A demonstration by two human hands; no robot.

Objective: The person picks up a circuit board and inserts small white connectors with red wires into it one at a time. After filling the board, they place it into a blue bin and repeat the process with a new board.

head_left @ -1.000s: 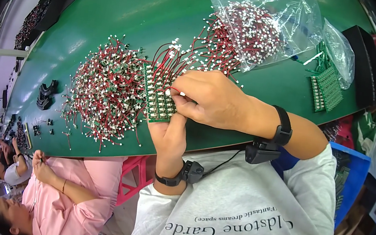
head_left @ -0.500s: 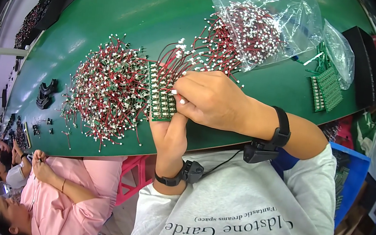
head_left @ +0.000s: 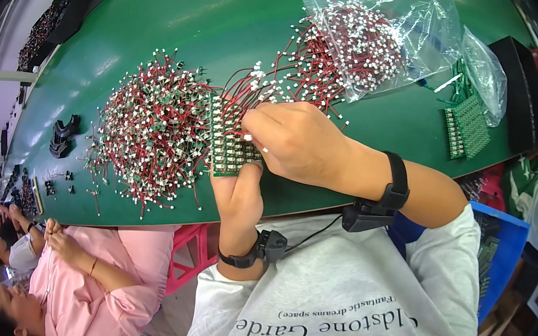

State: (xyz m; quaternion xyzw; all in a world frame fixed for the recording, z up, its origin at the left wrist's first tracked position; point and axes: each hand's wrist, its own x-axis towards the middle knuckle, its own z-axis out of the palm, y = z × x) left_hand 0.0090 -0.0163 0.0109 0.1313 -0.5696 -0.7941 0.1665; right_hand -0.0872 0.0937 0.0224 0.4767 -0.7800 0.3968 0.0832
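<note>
- The green circuit board panel (head_left: 230, 146) lies near the desk's (head_left: 167, 14) front edge — left hand (head_left: 239, 194) under it, fingers hidden, so I cannot tell their state.
- Right hand (head_left: 292, 141) pinches together on a red-wired connector (head_left: 249, 108) at the panel's top.
- Judging by the piles: one big heap of wired pieces (head_left: 153, 130) lies left, and one open bag of connectors (head_left: 372, 39) remains — plenty left.
</note>
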